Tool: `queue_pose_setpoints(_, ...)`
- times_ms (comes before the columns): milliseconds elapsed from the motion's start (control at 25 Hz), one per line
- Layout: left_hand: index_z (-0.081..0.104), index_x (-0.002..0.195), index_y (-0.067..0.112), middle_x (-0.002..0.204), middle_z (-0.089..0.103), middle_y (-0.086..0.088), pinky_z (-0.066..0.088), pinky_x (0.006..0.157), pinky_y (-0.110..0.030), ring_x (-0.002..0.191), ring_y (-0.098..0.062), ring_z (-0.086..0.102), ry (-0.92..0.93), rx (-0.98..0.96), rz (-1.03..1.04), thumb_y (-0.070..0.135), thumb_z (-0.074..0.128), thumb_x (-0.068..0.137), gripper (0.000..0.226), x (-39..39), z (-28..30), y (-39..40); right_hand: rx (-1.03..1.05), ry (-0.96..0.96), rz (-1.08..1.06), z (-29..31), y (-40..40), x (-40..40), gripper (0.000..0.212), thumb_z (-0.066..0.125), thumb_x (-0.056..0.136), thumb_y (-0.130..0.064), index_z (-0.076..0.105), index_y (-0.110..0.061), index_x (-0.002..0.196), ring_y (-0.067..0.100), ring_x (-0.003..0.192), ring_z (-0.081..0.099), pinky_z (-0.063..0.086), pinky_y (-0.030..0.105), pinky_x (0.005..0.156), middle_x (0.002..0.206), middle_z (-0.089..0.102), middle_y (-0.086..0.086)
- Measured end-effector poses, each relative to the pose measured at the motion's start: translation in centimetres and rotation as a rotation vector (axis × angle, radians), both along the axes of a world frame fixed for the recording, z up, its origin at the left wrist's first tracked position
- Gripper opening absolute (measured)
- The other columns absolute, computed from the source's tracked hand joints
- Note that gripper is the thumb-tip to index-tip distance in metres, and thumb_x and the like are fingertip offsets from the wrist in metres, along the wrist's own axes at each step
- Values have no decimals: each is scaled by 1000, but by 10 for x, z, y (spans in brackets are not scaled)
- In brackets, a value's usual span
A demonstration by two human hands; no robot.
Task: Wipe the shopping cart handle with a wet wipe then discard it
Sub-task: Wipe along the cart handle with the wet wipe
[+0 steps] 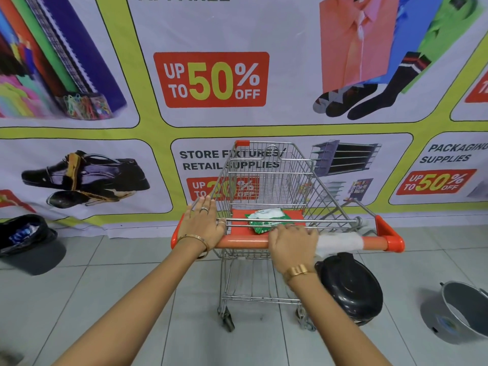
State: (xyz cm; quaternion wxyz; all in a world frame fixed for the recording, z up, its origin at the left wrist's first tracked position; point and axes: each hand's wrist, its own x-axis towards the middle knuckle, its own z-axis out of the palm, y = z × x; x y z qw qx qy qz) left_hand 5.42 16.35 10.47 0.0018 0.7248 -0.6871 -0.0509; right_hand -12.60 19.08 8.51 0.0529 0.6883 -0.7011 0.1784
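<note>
A small wire shopping cart [266, 180] stands in front of me with an orange handle [243, 244] across its near side. My left hand [202, 225] lies flat on the handle's left end, fingers spread forward over the wire basket. At the middle of the handle, my right hand [290, 241] presses down on a white wet wipe [339, 243]. The wipe is draped over the bar and stretches from my fingers toward the right end. A green and white wipes pack [266, 219] lies on the cart's orange seat flap just behind the handle.
A bin lined with a black bag [26, 233] stands on the tiled floor at the left. A black round lid [351, 283] lies under the cart's right side, and a grey bucket [459, 313] lies tipped at the far right. A printed banner wall [211, 80] is right behind the cart.
</note>
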Motion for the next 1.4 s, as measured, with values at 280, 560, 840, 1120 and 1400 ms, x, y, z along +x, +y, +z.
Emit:
queue_pose_setpoints(280,7,151,11,161,4,-5,1,121,-38,149,-18,0,29,36,-3,37,27,95,65,11,-1,0,-25,23,168,-6,12,2,42,27,83,-30,64,-17,67,22,57,59,47,33,61,60,68,0)
queue_pose_setpoints(560,10,151,11,161,8,-5,1,121,-36,149,-19,2,-6,17,-34,38,25,96,63,-2,0,1,62,5,-18,5,1,-9,62,7,74,-33,65,-13,64,24,66,59,41,36,74,67,69,7)
queue_pose_setpoints(840,8,151,10,161,6,-5,2,121,-37,149,-18,0,21,40,-19,38,28,95,66,5,0,2,1,39,168,-6,14,-4,39,29,81,-29,60,-19,60,21,51,56,45,29,54,53,64,1)
queue_pose_setpoints(1120,16,150,10,160,14,-5,5,122,-38,149,-20,5,-3,17,-35,40,28,94,64,-3,-4,1,-51,-56,-60,-8,7,-28,45,26,80,-28,62,-11,61,26,57,57,47,36,66,55,65,8)
queue_pose_setpoints(1400,11,150,11,161,10,-6,4,121,-39,149,-19,2,15,40,-36,39,30,94,66,7,-4,0,25,-69,150,0,11,-11,55,13,82,-34,64,-14,74,24,65,58,43,34,69,66,67,4)
